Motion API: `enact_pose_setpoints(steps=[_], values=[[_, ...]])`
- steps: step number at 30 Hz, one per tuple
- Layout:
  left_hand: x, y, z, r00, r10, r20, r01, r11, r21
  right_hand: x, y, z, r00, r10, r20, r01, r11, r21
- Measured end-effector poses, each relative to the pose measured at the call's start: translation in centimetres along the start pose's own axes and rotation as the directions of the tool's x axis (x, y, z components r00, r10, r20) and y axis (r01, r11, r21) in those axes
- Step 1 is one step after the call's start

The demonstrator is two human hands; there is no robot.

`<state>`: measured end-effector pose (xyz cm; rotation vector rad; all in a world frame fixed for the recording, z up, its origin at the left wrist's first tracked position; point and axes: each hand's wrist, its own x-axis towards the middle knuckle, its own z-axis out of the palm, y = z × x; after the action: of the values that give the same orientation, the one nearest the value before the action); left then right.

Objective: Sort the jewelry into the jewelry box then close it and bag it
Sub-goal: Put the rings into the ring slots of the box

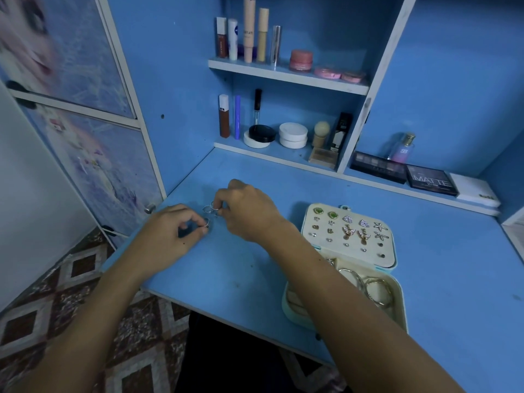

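An open pale-blue jewelry box (400, 296) lies at the right of the blue desk (249, 279). Its cream lid panel (349, 259) carries several earrings, and gold bangles (378, 290) lie in the base, partly hidden by my right forearm. Left of the box, my left hand (170, 234) pinches a small silver ring (206, 223) between thumb and fingertip. My right hand (246, 211) pinches another silver ring (214, 205) just above it. A further ring (206, 209) lies on the desk between the two hands.
Shelves at the back hold lipsticks, tubes and jars (292, 134). Eyeshadow palettes (431, 180), a perfume bottle (404, 148) and a white box (476, 191) stand along the back right. A cabinet door (85, 137) flanks the desk's left edge, with tiled floor below.
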<state>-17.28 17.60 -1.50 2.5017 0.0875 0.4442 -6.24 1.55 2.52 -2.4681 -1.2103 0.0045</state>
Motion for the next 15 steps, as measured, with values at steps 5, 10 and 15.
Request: enact_pose_setpoints(steps=[5,10,15], values=[[0.7,1.7,0.4,0.997,0.051,-0.056,-0.053,0.997,-0.048,-1.1,1.4,-1.7,0.996,0.075,-0.058,-0.071,0.996,0.058],[1.0,3.2,1.0,0.996,0.049,-0.071,-0.061,0.984,-0.166,-3.2,3.5,-3.5,0.977,0.13,-0.17,-0.109,0.986,0.128],[1.7,5.2,2.3,0.997,0.051,-0.06,-0.064,0.969,-0.239,-6.2,5.3,-4.8,0.953,0.194,-0.231,-0.156,0.972,0.174]])
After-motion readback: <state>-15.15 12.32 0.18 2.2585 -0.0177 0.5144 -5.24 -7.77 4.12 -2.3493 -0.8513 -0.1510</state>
